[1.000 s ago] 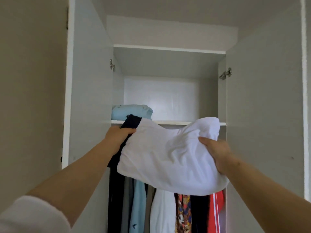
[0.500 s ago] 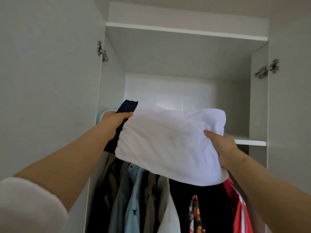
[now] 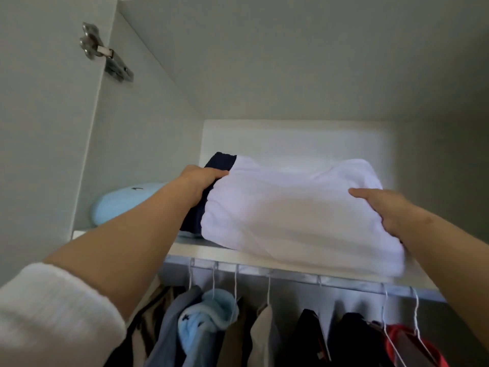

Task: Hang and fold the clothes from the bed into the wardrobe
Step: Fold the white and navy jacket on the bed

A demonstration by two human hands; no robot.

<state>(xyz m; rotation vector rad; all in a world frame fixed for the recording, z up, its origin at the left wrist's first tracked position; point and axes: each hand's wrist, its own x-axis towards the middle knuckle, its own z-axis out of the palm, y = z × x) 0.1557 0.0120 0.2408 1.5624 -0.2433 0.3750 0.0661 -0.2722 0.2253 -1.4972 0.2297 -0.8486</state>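
Left hand grip: our left hand (image 3: 202, 178) is clenched on the left edge of the stack, thumb on top, where the navy garment (image 3: 220, 161) shows from under the white folded garment (image 3: 291, 207).
Right hand grip: our right hand (image 3: 382, 207) holds the right edge of the white piece, with the thumb lying on top. The fingers below are hidden.
Place of the stack: it is over the upper shelf (image 3: 190, 249) of the wardrobe, just beside the light blue folded garment (image 3: 119, 205). Its near right corner hangs past the front edge. We cannot tell if it already rests on the board.
Risk, sliding out: if we let go now, we judge that the overhanging corner may pull the soft stack forward, down onto the hanging clothes (image 3: 206, 316) under the rail (image 3: 291, 275).
Risk, unfolding: the two pieces are held only at their edges. Pushing them along the board may drag the lower navy one back and spoil the fold.
Risk, neighbour: our left forearm passes close above the light blue garment, so a move to the left may crumple it.
Change, stack: half a second ago it was held in front of the shelf edge; now it is higher and further in.
Change, view: we are closer and look more upward. The rail and the hanger hooks have appeared, and the right door hinge is gone from view.
Change, grip: both hands hold the same edges as before.
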